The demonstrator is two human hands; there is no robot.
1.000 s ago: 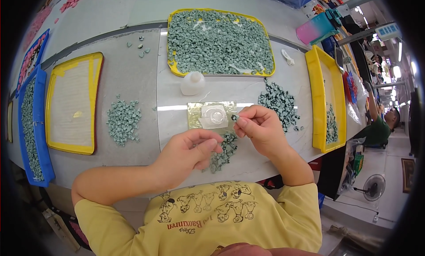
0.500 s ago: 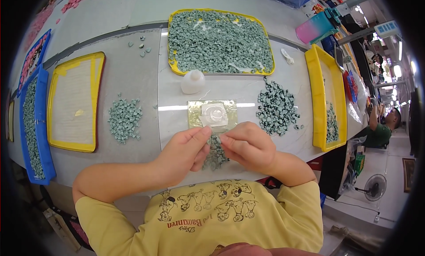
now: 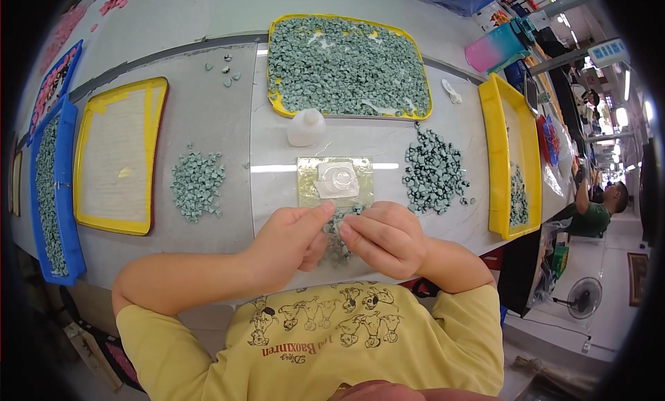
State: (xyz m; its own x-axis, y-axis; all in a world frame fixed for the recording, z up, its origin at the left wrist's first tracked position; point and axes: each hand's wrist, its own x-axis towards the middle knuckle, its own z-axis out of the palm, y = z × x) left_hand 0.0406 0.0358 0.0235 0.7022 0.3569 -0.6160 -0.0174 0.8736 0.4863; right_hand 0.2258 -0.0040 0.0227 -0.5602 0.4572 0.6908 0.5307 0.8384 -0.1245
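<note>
My left hand and my right hand face each other close to my chest, both with fingers pinched. Whatever is between the fingertips is too small to make out. Beneath them lies a heap of small grey-green pieces, partly hidden by the hands. Just beyond my fingertips is a yellowish square pad, topped by a white patch and a round clear dish. Dark-edged green pieces form a pile to the right, and plainer green pieces form another on the left.
A yellow-rimmed tray full of green pieces stands at the back, with a white squeeze bottle before it. At left are a paper-lined tray and a blue bin. A yellow bin and a pink-blue bottle stand right.
My fingertips remain close together, the right hand shifting slightly left and lower. The whole view has moved a little; the piles and trays look the same.
</note>
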